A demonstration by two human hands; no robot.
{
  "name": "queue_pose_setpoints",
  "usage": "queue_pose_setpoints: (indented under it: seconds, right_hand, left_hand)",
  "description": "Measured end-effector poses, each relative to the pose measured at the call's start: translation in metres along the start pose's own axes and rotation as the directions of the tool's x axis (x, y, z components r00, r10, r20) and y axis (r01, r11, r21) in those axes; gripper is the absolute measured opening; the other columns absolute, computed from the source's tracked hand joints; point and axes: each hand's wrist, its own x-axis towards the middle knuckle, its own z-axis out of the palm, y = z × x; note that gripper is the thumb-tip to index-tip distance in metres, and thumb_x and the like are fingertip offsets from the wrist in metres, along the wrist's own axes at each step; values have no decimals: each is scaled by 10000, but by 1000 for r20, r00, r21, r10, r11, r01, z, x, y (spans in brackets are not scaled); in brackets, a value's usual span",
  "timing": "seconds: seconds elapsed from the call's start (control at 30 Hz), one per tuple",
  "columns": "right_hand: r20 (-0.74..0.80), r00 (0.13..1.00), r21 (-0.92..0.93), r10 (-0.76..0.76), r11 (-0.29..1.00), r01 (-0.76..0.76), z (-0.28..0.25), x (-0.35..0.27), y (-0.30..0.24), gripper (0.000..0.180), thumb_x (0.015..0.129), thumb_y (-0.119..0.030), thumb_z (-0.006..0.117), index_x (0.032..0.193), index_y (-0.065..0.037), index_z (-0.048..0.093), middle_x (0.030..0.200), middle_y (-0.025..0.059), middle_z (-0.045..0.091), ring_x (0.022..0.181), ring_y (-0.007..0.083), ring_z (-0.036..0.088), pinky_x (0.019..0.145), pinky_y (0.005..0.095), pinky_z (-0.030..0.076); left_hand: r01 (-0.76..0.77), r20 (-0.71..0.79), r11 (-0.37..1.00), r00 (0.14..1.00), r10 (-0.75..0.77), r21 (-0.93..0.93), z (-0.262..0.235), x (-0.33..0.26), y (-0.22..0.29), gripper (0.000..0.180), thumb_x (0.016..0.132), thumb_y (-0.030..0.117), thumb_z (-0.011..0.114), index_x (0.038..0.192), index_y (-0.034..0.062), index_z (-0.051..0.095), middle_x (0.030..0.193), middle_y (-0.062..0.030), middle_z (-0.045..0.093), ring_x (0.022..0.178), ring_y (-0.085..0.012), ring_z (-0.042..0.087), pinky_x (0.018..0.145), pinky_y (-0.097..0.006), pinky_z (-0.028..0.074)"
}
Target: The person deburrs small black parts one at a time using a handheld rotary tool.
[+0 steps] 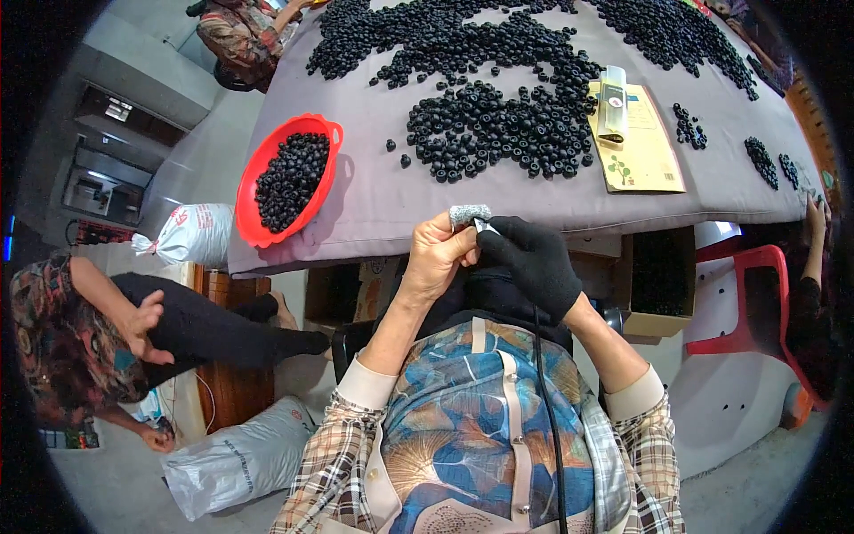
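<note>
My left hand [436, 255] is bare, with a speckled grey wrap [469, 214] on a raised finger. Its thumb and fingers are pinched together just past the table's near edge. Against it, my right hand [536, 265] wears a black knitted glove and closes its fingers on a small pale, shiny piece [485, 227], whose kind is too small to make out. Whatever the left fingers pinch is hidden. Beyond my hands lies a heap of small black ring-like pieces [498, 129] on the grey cloth-covered table [374, 200].
A red plastic basket [245, 214] of black pieces stands at the table's left edge. A yellow notebook [645, 160] carries a clear plastic container [613, 111]. A person [80, 329] is at left, near white sacks [245, 458]. An open cardboard box [658, 325] and red chair [761, 267] are at right.
</note>
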Motion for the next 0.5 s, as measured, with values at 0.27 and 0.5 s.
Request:
queue_pose_setpoints:
  seconds: [0.27,0.5]
  right_hand:
    - [25,934,205,356,913,-353,3,2,-4,236,858,-263,524,921,-55,617,803,119,638,728,256,630,659,313,477]
    - [66,910,271,409,871,-411,3,1,4,239,858,-239,529,959,-39,611,827,126,637,748,230,633,673,306,478]
  left_hand:
    - [-5,-7,1000,1000,5,-13,-4,2,-6,134,836,33,573,957,5,624,696,6,586,548,-40,494,484,-161,385]
    - [7,-2,999,1000,-7,45,-2,2,-7,118,834,43,584,942,18,624,703,3,591,554,-41,500,485,-162,387]
